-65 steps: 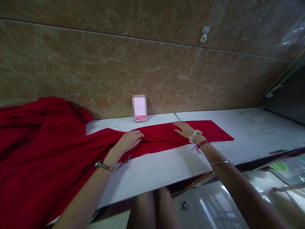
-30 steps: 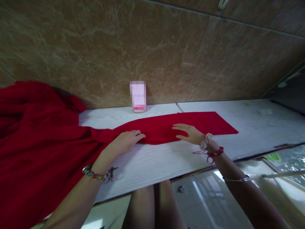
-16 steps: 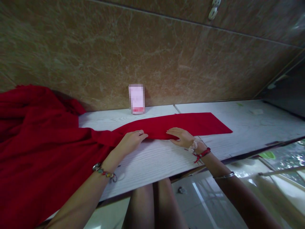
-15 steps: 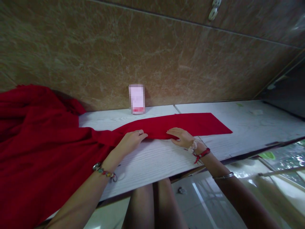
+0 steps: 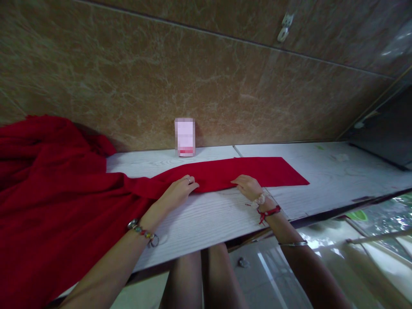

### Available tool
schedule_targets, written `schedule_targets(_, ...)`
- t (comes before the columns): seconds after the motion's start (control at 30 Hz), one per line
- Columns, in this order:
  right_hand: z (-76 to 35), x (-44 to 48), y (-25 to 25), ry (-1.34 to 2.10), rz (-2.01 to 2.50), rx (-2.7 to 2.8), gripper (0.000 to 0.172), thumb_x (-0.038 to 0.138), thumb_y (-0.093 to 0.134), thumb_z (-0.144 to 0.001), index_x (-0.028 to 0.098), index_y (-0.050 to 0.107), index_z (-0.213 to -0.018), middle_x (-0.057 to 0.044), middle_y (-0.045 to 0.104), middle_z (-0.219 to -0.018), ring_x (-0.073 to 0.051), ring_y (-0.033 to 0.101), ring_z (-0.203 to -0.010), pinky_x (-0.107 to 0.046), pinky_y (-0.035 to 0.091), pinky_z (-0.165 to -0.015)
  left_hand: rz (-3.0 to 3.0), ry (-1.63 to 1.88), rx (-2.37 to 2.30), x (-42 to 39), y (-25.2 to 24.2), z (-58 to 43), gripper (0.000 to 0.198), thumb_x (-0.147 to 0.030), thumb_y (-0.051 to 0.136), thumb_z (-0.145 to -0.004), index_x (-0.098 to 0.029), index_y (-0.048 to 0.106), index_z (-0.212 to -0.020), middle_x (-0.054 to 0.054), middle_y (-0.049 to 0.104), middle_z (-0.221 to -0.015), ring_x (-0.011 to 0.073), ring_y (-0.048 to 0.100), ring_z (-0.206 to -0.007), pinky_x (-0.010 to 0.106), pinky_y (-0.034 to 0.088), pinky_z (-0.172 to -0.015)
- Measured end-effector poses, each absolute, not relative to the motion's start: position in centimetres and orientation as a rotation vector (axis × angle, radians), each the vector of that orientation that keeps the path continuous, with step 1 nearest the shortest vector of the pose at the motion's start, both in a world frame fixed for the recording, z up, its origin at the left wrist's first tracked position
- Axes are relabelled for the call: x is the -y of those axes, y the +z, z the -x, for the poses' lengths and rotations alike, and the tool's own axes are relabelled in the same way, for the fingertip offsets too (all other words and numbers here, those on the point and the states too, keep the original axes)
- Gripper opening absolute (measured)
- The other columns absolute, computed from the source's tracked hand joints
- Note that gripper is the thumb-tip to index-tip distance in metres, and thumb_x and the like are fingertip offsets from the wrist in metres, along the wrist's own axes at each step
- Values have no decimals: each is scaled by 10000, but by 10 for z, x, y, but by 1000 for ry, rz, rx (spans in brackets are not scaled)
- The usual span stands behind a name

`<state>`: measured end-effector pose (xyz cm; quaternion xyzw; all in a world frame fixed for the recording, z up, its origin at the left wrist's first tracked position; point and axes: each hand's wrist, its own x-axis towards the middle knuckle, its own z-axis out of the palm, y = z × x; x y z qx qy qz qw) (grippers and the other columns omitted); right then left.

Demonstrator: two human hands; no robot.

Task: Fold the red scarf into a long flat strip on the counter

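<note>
While the left hand bends over the near edge of the red cloth, the right hand sits a little farther right along that same edge. Both hands are partly closed, fingers curled and touching the fabric; from where I stand I cannot tell whether either one actually pinches it, since the undersides are hidden. The cloth lies on the white bench, a smooth, narrow strip from the middle to the right, ending in a slanted edge with a pointed near corner. Toward the left it gathers into wrinkles and swells into a loose, rumpled heap that reaches both the far wall and the near side.

Beyond the strip, a pink packet stands upright against the wall, its face blurred. A ring shows on the left hand, a beaded bracelet on that wrist. The right wrist wears a pale scrunchie, a red band and, higher up the arm, a thin bangle. Two bare knees show at the near side.
</note>
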<state>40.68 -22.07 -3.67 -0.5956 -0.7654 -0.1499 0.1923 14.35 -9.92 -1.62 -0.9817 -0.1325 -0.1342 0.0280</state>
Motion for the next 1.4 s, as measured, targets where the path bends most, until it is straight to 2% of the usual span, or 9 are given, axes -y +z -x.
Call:
schedule_targets(0.23, -406, 226, -35, -337, 1654, 2104, 318, 42, 430, -682, 191, 672, -826, -48, 691, -831, -162, 624, -791, -300, 517, -727, 3107, -258, 440, 108, -11, -144, 410, 14, 376, -747, -210, 603, -1004, 72, 572, -975, 196, 490, -913, 363, 383, -798)
schedule_targets(0.37, -408, 227, -37, -175, 1620, 2125, 303, 88, 455, -691, 207, 675, -863, -49, 680, -918, -174, 607, -889, -345, 491, -798, 3212, -46, 455, 112, -9, -142, 599, 65, 340, -691, -267, 499, -1163, 30, 471, -1260, 191, 366, -1175, 450, 225, -985)
schedule_targets(0.5, -409, 228, -36, -29, 1702, 2179, 339, 130, 452, -744, 246, 643, -1000, -58, 582, -1157, -213, 477, -1126, -461, 360, -942, 3328, 247, 458, 111, -4, -139, 788, 87, 299, -652, -334, 259, -1317, -58, 288, -1403, 142, 145, -1307, 458, 114, -1040)
schedule_targets(0.7, -405, 230, -29, 244, 1843, 2214, 361, 208, 430, -816, 267, 540, -1155, -62, 433, -1312, -225, 317, -1247, -548, 186, -1002, 3449, 474, 488, 112, 13, -134, 664, -32, 389, -730, -376, 302, -1291, -74, 199, -1430, 199, 57, -1322, 528, 62, -1028)
schedule_targets(0.8, -404, 230, -26, 283, 1839, 2206, 328, 313, 449, -825, 269, 561, -1130, -60, 439, -1308, -234, 317, -1247, -549, 179, -1007, 3534, 361, 512, 111, 19, -147, 480, -273, 402, -836, -337, 308, -1302, -18, 250, -1419, 217, 131, -1313, 514, 127, -1027)
schedule_targets(0.9, -406, 230, -26, 283, 1819, 2178, 325, 374, 402, -846, 262, 597, -1081, -57, 485, -1270, -224, 350, -1229, -527, 204, -1012, 3400, 88, 740, 110, 16, -176, 443, -413, 314, -870, -272, 366, -1287, 37, 269, -1412, 243, 177, -1300, 512, 153, -1022)
schedule_targets(1.0, -408, 229, -29, 175, 1863, 2101, 355, 367, 353, -862, 246, 582, -1105, -62, 516, -1239, -208, 375, -1214, -493, 244, -1009, 3237, -90, 867, 111, 4, -208, 473, -422, 284, -879, -225, 349, -1303, 52, 228, -1426, 252, 147, -1307, 497, 149, -1031)
schedule_targets(1.13, -407, 228, -35, -65, 2160, 1899, 407, 385, 384, -841, 258, 483, -1215, -64, 422, -1322, -245, 307, -1250, -541, 239, -991, 3151, -34, 1006, 113, -10, -226, 516, -471, 245, -870, -239, 306, -1327, 46, 224, -1427, 270, 152, -1304, 510, 146, -1029)
schedule_targets(1.4, -399, 221, -25, -59, 2400, 1803, 420, 309, 320, -871, 208, 426, -1265, -75, 350, -1368, -235, 246, -1279, -526, 190, -1019, 3092, -36, 1157, 112, -16, -225, 618, -562, 258, -817, -240, 263, -1344, 86, 165, -1441, 328, 97, -1303, 558, 103, -1010)
